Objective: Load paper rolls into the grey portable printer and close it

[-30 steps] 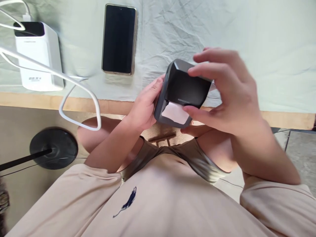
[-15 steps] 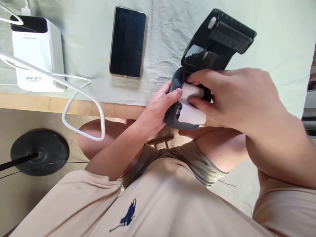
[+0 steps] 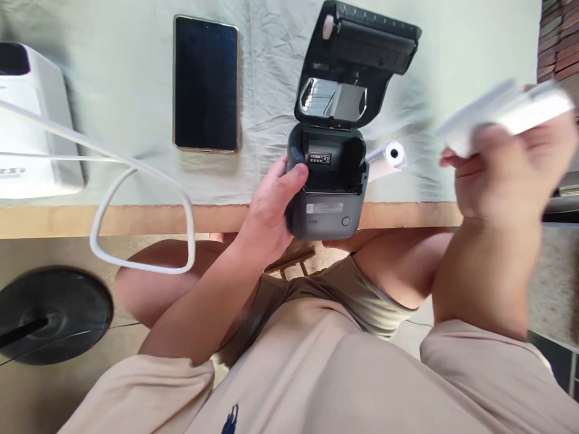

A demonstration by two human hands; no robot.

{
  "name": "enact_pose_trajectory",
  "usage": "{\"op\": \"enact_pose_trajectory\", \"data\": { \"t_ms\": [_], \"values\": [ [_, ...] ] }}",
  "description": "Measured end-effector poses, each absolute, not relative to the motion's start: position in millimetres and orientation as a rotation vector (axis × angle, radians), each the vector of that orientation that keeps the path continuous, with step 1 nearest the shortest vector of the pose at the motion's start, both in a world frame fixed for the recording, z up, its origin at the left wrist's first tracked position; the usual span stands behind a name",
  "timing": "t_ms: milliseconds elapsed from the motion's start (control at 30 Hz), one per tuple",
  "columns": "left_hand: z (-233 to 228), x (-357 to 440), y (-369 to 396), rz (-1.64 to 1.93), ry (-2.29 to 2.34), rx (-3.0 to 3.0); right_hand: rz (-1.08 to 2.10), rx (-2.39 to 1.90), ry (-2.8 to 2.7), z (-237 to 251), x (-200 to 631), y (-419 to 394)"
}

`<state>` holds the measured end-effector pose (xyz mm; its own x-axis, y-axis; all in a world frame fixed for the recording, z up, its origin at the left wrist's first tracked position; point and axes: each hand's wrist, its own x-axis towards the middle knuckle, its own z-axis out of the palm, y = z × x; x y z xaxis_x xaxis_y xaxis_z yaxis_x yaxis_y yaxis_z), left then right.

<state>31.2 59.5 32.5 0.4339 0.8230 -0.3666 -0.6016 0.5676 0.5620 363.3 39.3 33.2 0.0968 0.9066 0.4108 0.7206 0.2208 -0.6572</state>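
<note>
Half a second back my right hand [image 3: 502, 163] was pinching the paper inside the small printer [image 3: 326, 193]; now it has swung out to the right, closed on a white paper strip [image 3: 506, 111] (blurred). My left hand [image 3: 271, 208] grips the printer at the table edge [image 3: 136, 218], lid open, bay bare, and a paper roll [image 3: 386, 160] lies just beside it.

Left hand [image 3: 271, 208] is gripping a dark grey boxy label printer [image 3: 326, 193] at the table edge, hinged lid [image 3: 357, 66] standing open. Right hand [image 3: 502, 175], blurred, is holding a white paper strip [image 3: 502, 111]. Small white paper roll [image 3: 386, 160] is lying just beside the printer. Black smartphone [image 3: 205, 84] is lying on pale green cloth [image 3: 452, 60].
</note>
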Motion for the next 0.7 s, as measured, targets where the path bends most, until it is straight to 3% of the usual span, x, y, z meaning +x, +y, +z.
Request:
{"op": "enact_pose_trajectory", "data": {
  "t_ms": [167,300,500,700],
  "values": [
    [30.4,32.1,58.8,0.907,0.671,0.379,0.204,-1.607,-1.647,-11.4,364.9,45.2],
    [31.7,34.1,59.1,0.927,0.706,0.406,0.216,-1.674,-1.719,-5.6,356.9,31.8],
    [36.5,35.9,58.6,0.924,0.772,0.402,-0.337,-1.589,-1.586,12.0,306.3,8.4],
    [34.2,34.1,58.3,0.917,0.748,0.427,-0.237,-1.775,-1.949,17.5,262.4,23.1]
  ]
}}
